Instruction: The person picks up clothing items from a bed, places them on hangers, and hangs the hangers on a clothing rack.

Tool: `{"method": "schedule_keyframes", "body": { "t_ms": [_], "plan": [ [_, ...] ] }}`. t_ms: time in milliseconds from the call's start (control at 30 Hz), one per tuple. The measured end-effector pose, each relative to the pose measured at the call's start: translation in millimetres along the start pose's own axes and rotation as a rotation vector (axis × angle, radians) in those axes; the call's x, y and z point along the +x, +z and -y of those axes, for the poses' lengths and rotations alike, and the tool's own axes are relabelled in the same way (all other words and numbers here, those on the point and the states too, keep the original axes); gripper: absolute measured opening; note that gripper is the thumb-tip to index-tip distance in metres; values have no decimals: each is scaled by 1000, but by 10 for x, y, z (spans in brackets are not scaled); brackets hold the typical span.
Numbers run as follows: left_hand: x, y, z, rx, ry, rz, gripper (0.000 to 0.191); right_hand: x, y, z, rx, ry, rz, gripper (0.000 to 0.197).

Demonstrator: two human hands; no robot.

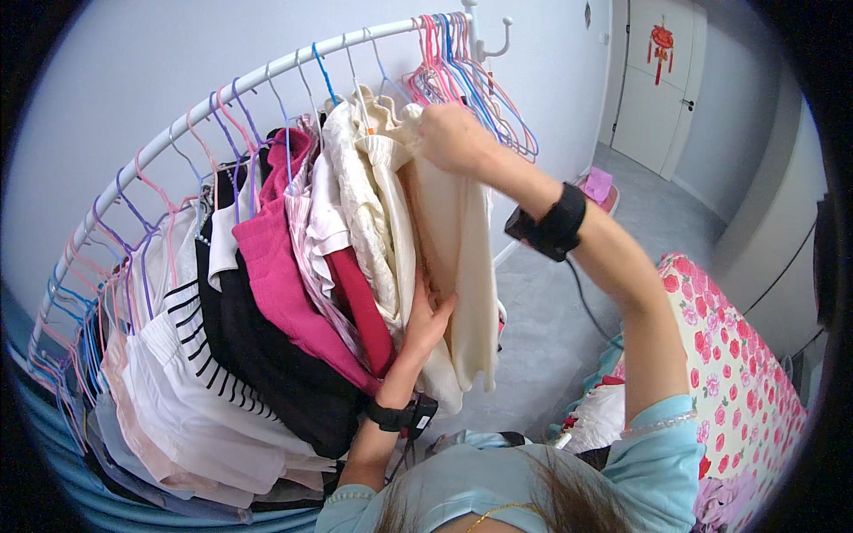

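Note:
My right hand [450,138] is closed at the top of a cream garment [470,266] that hangs down near the right end of the clothes rail. My left hand [430,323] lies lower down against the same cream cloth, thumb and fingers apart. Just left of it hang a cream-white quilted garment [356,193] and a dark red sleeve [363,306]. A white hanger [360,100] with an orange mark stands in the neck of a cream garment. My right fingertips are hidden behind the hand.
The white curved rail [280,66] carries many garments, including a magenta one [286,266]. Bare wire hangers [460,73] bunch at its right end, by a white hook [500,40]. A bed with a rose-print cover [726,353] is at right. Beyond the grey floor [553,300] stands a white door [656,100].

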State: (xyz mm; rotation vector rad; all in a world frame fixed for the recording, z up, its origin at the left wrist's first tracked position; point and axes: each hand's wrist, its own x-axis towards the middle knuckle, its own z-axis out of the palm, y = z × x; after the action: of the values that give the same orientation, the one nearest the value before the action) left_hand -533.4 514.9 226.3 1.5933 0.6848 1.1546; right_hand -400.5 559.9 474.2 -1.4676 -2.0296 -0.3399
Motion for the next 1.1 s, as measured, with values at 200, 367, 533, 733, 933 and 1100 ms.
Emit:
{"method": "schedule_keyframes", "body": {
  "t_ms": [200,367,533,733,933,1100],
  "plan": [
    [-77,138,-171,-167,-91,102,82,-24,119,197,232,27,-76,15],
    [-111,325,-251,-168,-57,69,81,-151,328,117,317,62,-159,17],
    [-218,348,-134,-60,-81,114,79,-374,786,44,467,157,-268,21],
    [-421,411,-66,-44,-281,138,56,-1049,887,-10,375,6,-475,21],
    [-583,633,-18,65,-535,429,41,-2266,1163,-434,565,277,-60,11],
    [-661,1068,99,35,-603,669,38,-3941,1002,-963,338,682,174,14]
  ]
}}
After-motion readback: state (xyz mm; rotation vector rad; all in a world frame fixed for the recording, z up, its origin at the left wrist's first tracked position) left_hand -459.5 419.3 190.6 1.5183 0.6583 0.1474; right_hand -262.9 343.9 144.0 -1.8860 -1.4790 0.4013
